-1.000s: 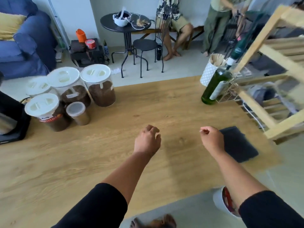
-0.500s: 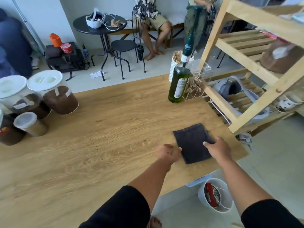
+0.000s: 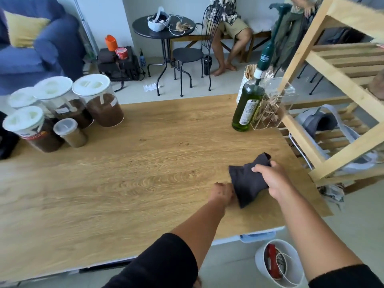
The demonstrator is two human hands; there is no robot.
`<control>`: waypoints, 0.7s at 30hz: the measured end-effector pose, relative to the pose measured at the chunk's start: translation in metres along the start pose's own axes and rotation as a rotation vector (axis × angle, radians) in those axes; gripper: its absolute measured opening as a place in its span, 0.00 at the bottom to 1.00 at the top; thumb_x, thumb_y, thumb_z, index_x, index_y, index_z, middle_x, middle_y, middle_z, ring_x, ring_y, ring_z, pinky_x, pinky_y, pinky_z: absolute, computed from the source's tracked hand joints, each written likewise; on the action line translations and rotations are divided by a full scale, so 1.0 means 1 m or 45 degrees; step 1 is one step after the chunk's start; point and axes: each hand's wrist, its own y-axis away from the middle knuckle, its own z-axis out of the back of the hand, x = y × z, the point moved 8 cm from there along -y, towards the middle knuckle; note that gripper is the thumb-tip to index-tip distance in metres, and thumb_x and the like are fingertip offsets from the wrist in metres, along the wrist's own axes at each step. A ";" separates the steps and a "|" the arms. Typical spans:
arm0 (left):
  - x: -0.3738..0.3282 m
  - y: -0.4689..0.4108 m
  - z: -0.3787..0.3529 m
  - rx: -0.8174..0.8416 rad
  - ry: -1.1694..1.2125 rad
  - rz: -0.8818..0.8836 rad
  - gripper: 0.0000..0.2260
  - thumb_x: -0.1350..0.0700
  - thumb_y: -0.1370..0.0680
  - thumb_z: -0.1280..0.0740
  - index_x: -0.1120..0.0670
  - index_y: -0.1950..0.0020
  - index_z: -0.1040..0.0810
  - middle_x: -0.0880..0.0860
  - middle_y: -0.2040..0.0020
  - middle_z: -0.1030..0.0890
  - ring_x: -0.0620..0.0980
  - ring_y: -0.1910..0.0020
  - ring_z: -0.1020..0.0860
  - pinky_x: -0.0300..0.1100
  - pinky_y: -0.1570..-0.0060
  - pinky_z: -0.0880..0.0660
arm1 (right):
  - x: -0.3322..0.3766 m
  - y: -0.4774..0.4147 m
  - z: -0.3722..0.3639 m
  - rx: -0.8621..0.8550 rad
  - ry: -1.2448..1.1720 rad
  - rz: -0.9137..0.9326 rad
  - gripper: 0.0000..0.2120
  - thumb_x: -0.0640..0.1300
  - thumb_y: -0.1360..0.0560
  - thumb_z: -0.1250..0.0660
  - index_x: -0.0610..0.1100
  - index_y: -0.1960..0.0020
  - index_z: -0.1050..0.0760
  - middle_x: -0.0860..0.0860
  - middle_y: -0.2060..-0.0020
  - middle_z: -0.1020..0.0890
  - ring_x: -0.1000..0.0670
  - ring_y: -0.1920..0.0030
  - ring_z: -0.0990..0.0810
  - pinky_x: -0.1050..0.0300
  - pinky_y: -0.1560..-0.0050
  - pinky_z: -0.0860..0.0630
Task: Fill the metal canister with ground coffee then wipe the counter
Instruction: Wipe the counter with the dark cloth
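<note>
Right hand [image 3: 274, 179] gripping dark cloth [image 3: 245, 181], left hand [image 3: 223, 193] pinching its edge, fingertips hidden

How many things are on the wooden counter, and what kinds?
Big white-lidded coffee jars: 4
Small metal canister: 1
Green bottle: 1
Dark cloth: 1
Clear box of sticks: 1
White cup of sticks: 1
Total: 9

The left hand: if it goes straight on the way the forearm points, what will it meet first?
The dark cloth, almost at once. The left hand is already at its near edge, while the right hand grips it. Beyond lies bare counter, as far as visible.
</note>
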 end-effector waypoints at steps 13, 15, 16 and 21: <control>0.011 0.036 0.149 0.037 0.940 -0.185 0.07 0.58 0.20 0.33 0.54 0.42 0.22 0.50 0.52 0.14 0.47 0.54 0.17 0.38 0.63 0.21 | 0.027 0.069 -0.141 0.544 -0.152 0.156 0.36 0.25 0.33 0.29 0.58 0.34 0.25 0.48 0.40 0.21 0.48 0.44 0.20 0.57 0.52 0.24; 0.018 0.039 0.184 -0.072 0.657 -0.277 0.11 0.63 0.22 0.32 0.52 0.41 0.23 0.52 0.49 0.15 0.50 0.50 0.18 0.41 0.57 0.20 | 0.011 0.080 -0.159 0.535 -0.086 0.200 0.33 0.25 0.33 0.30 0.56 0.38 0.23 0.47 0.43 0.19 0.52 0.49 0.19 0.62 0.55 0.24; 0.022 0.041 0.196 -0.125 0.471 -0.299 0.13 0.64 0.22 0.31 0.53 0.40 0.23 0.55 0.47 0.16 0.53 0.48 0.18 0.44 0.52 0.20 | 0.002 0.084 -0.166 0.513 -0.026 0.216 0.32 0.25 0.33 0.31 0.54 0.39 0.23 0.47 0.42 0.19 0.54 0.51 0.19 0.64 0.57 0.25; 0.047 0.052 0.225 -0.276 -0.396 -0.371 0.22 0.56 0.25 0.27 0.55 0.32 0.26 0.51 0.51 0.20 0.48 0.52 0.21 0.35 0.55 0.26 | -0.041 0.105 -0.178 0.262 0.387 0.254 0.19 0.36 0.31 0.31 0.52 0.44 0.24 0.50 0.46 0.18 0.51 0.55 0.21 0.56 0.57 0.28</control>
